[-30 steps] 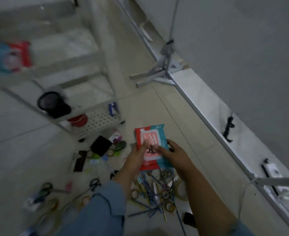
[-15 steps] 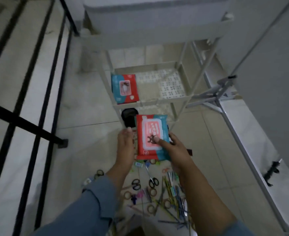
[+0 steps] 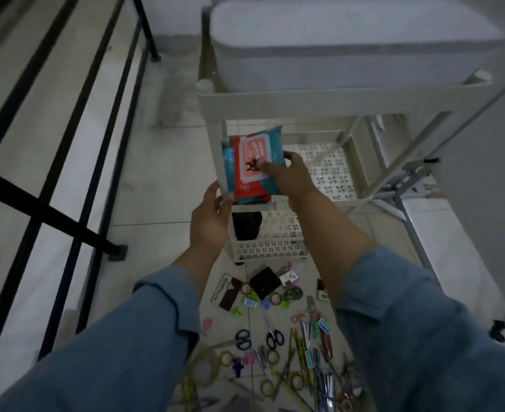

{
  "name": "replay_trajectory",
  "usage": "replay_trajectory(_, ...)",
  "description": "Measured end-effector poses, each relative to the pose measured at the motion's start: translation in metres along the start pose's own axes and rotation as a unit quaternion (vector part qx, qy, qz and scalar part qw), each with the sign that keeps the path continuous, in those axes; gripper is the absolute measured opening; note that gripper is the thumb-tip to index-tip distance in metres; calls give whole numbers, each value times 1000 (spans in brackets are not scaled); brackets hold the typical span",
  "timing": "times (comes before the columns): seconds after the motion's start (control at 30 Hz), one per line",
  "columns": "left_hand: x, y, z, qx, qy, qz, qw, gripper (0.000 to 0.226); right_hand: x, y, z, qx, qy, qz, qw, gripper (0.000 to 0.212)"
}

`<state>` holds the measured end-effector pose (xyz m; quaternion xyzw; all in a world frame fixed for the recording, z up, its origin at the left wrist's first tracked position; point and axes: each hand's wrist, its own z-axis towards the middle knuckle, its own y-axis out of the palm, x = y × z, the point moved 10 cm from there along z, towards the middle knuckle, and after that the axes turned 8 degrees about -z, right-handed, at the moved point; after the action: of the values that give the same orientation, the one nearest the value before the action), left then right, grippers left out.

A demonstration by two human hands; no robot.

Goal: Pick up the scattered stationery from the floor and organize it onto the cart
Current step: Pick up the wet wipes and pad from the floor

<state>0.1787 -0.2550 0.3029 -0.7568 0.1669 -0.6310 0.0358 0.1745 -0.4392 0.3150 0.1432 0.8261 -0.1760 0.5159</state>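
A packet of wipes point(image 3: 254, 165), pinched flat in the right hand point(image 3: 293, 176), is held over a matching packet point(image 3: 228, 165) on the cart point(image 3: 304, 102)'s middle shelf, seemingly for stacking, with the left hand point(image 3: 211, 218) placed loose-fingered at its near corner, probably as a guide.

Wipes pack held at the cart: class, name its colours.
The wipes pack is red and teal with a pink label; head view.

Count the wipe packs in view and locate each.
2. One wipe pack is held by the right hand at the cart's middle shelf; a second pack lies beneath it on that shelf, mostly covered. More may be hidden.
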Motion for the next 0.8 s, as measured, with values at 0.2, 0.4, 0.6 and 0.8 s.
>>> replay_trajectory(0.2,-5,-11,19,14,16,74,997,38,15,26,34,-10,14,-42,999,65)
replay_trajectory(0.4,-5,-10,17,21,16,78,997,40,31,15,47,52,31,-287,956,57)
replay_trajectory(0.6,-3,-11,18,20,20,99,995,41,32,21,43,8,-25,-274,961,71)
replay_trajectory(0.8,-6,-8,19,17,23,104,994,40,25,26,44,39,-50,-239,969,62)
